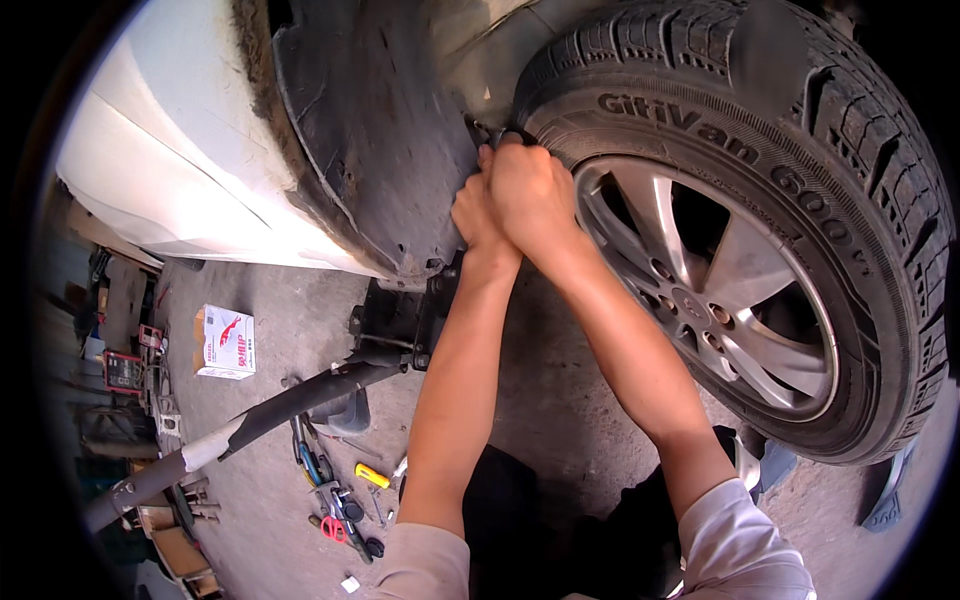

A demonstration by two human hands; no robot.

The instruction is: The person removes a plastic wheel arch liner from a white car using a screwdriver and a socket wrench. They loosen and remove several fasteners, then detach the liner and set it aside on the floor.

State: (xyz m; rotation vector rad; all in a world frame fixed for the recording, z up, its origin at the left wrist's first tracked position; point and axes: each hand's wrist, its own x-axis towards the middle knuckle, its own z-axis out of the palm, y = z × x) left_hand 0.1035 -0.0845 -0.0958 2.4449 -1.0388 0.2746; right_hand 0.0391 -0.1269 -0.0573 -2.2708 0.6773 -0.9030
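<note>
Both arms reach up between a black wheel-arch liner (375, 120) and a large tyre (690, 120) on a silver alloy rim (745, 320). My right hand (532, 188) is closed, knuckles toward me, close beside the tyre's sidewall. Tucked just left of it and partly behind it is my left hand (472, 208), also closed, near the liner's edge. The wrists nearly touch. A small dark part (487, 130) shows just past the fingers. What the fingers grip is hidden by the hands.
A white car body panel (190, 170) fills the upper left. Below it a jack (395, 325) with a long bar (250, 425) slants to the lower left. Pliers, red-handled scissors (333, 528) and a yellow-handled screwdriver (372, 475) lie on the floor near a white carton (224, 342).
</note>
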